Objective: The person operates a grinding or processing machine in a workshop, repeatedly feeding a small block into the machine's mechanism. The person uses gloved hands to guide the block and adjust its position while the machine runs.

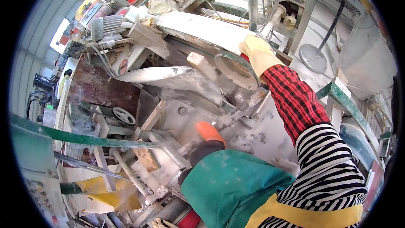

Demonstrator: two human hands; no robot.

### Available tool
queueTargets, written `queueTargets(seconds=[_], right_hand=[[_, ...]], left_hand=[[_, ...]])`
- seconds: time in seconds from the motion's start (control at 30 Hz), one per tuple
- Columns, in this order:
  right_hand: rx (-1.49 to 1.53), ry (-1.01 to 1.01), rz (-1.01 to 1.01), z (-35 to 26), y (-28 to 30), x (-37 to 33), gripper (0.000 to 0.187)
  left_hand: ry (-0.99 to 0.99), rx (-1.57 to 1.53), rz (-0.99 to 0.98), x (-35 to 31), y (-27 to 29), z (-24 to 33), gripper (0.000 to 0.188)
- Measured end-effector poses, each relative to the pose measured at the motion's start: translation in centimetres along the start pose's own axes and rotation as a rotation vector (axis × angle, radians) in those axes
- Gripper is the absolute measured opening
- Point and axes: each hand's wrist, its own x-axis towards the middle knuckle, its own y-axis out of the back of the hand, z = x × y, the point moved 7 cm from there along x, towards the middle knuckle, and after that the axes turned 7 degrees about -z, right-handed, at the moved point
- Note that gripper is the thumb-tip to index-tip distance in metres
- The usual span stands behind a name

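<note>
The white slab (202,28) looks smooth and matt from here. The checked sleeve (293,99) is cloth, the plank (154,43) rough wood.

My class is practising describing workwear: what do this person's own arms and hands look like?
The right hand wears a pale cream glove. A red-and-black checked cover wraps the forearm; above it, the sleeve has black-and-white stripes. The left hand and arm cannot be made out.

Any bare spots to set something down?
White board: bare between pale bundle and right hand. Dusty floor: gap between green apron and red sleeve. Brown panel: bare between motor and handwheel. Crowded: around motor, below handwheel.
</note>
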Motion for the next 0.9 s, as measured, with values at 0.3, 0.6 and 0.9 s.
queueTargets(seconds=[0.3, 0.6, 0.9], right_hand=[[0.628, 0.647, 0.220, -21.5, -5.3, -5.4, 0.043], [1.662, 0.585, -1.105, -48.9, -26.3, -23.1, 0.038], [1.429, 0.347, -0.974, -47.1, -32.2, -23.4, 0.044]], left_hand=[[-0.186, -0.077, -0.195, 4.0, 0.8, -0.2, 0.037], [0.013, 0.158, -0.315, 2.2, -0.3, -8.2, 0.052], [0.027, 0.115, -0.272, 1.9, -0.4, -7.5, 0.052]])
